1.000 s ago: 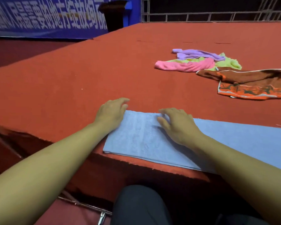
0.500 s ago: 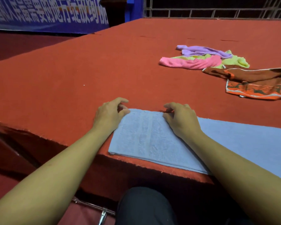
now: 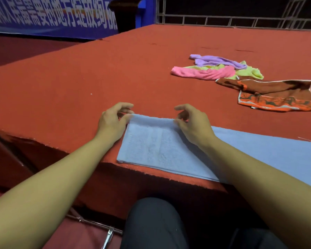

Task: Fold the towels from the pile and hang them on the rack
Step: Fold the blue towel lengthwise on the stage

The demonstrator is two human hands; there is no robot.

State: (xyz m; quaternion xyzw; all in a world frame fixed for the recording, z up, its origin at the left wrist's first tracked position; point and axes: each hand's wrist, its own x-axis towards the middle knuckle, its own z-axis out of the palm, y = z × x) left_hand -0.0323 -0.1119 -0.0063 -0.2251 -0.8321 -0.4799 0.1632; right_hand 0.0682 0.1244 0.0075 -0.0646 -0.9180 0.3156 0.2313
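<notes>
Item: blue towel (image 3: 162, 146), lying flat at the near edge of the red carpeted surface (image 3: 79, 78), about 6 o'clock in the head view. Its left part was doubled over; the remainder ran off toward 4 o'clock under the right forearm.

Left hand (image 3: 111, 121): at the towel's far left corner, thumb and curled fingers pinching the edge. Grip narrow, holding cloth.

Right hand (image 3: 192, 123): on the same far edge, just to the right, fingertips pinching the fold. Grip narrow, holding cloth.

Pile: a purple towel (image 3: 217, 61), a yellow-green towel (image 3: 250, 71) and a pink towel (image 3: 205, 72) heaped together at 1 o'clock, with a brown and orange patterned towel (image 3: 276, 94) touching them toward 2 o'clock. All well apart from the hands, unfolded.

Rack: not identified in view. A metal railing (image 3: 223, 18) stood behind the surface at 12 o'clock; whether it served as the rack could not be told.

Stage, as judged: first towel mid-fold, both far corners taken for the next fold.

Risks, as judged:
- Uneven lift of the two pinches would skew the fold and leave edges mismatched.
- A pinch catching only the top layer would let the lower layer slip and open.
- The towel sat at the surface's near lip; a pull toward the body could drag it off.
</notes>
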